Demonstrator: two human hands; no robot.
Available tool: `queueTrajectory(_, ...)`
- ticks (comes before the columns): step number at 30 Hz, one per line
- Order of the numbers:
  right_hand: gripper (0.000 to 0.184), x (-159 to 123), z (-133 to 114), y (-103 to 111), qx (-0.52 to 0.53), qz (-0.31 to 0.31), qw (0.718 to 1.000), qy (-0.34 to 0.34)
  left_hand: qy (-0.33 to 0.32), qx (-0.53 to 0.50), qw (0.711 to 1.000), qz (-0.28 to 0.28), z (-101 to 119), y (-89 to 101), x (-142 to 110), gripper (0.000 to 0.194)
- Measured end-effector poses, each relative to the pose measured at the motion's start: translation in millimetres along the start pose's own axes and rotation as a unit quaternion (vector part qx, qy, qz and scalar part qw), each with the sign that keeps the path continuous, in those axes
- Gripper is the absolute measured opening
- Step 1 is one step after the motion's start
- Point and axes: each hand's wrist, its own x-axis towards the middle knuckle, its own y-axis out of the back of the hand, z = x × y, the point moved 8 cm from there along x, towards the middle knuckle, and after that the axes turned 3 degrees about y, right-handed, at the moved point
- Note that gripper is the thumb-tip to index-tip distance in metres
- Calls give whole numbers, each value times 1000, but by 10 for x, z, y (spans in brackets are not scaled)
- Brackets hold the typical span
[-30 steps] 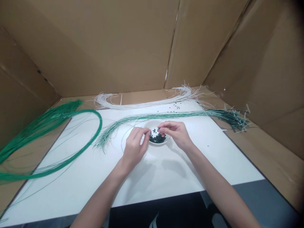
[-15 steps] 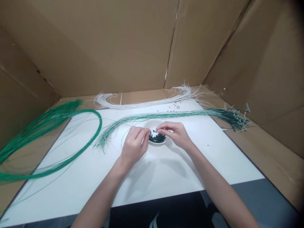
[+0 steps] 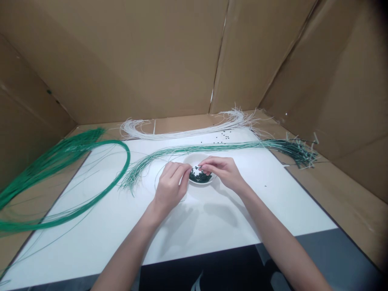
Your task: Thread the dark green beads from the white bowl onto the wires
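Fingertips of the left hand (image 3: pixel 171 184) press together, seemingly pinching a thin strand (image 3: pixel 155 182) that curves out behind that hand; those of the right hand (image 3: pixel 223 169) also close in a pinch just beside them, on something too small to tell. Below and between the hands sits a white bowl (image 3: pixel 197 157), dark beads (image 3: pixel 200 177) heaped toward its near side. The step in hand looks like fitting a small piece to the strand, and the next move probably calls for steady, fine alignment. Compared with a second ago, the right fingertips stand slightly nearer the left. Beyond the bowl lie a green bundle (image 3: pixel 212 148), loose beads (image 3: pixel 226 137) and a white bundle (image 3: pixel 182 135), all unmoved.
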Motion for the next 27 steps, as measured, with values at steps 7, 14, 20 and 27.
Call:
queueTrajectory(7,14,2,-13,8,32,14,999,6,-1,-4,1000,2,3,-7,-8,12)
queueTrajectory(14,15,4,4,13,43,24,999,0,-5,-7,1000,5,11,-7,-4,13)
queueTrajectory(20,17,5,-6,20,43,31,999,-5,-4,-12,1000,12,22,6,-1,13)
queueTrajectory(27,18,-5,2,30,39,39,998,-4,4,-21,1000,12,7,7,-14,13)
